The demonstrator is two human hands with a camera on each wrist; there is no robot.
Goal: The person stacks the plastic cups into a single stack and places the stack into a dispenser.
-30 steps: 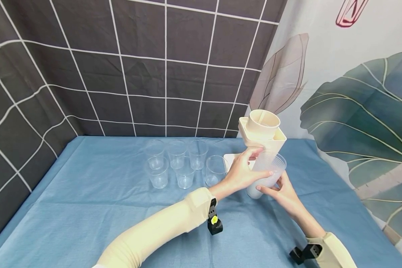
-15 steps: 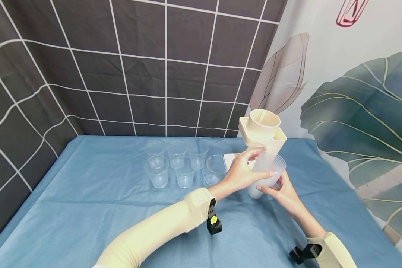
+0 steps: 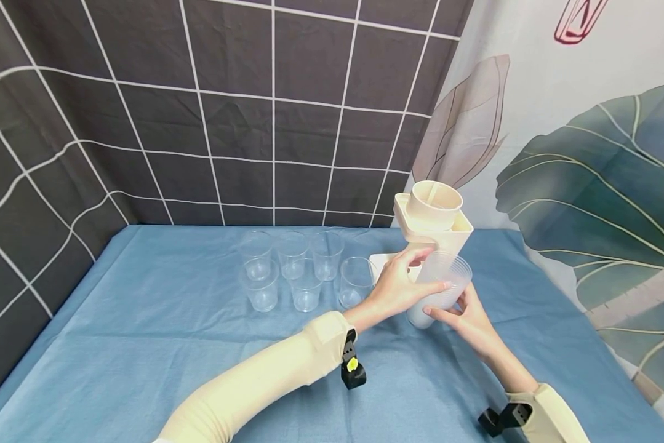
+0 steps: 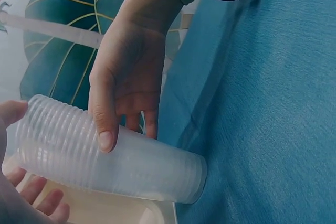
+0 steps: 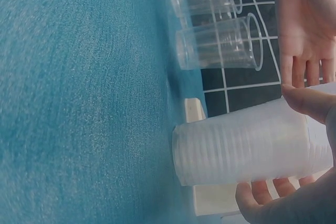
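A stack of frosted plastic cups (image 3: 448, 289) stands on the blue cloth, tilted slightly, in front of a cream cup dispenser (image 3: 434, 212). My left hand (image 3: 398, 284) holds its upper part, thumb in front at the ribbed rims. From the right, lower down, my right hand (image 3: 470, 323) grips it between thumb and fingers. In the left wrist view the right hand (image 4: 131, 72) curves over the side of the stack (image 4: 142, 166). The right wrist view has the left hand (image 5: 310, 35) on the far side of the stack (image 5: 247, 145), some fingers hidden behind it.
Several clear plastic cups (image 3: 306, 286) stand upright in two rows left of the dispenser; the closest cup (image 3: 356, 284) is beside my left wrist. The dispenser's base (image 3: 380, 263) sits on the blue cloth (image 3: 171, 344). A grey checked curtain (image 3: 232, 129) hangs behind.
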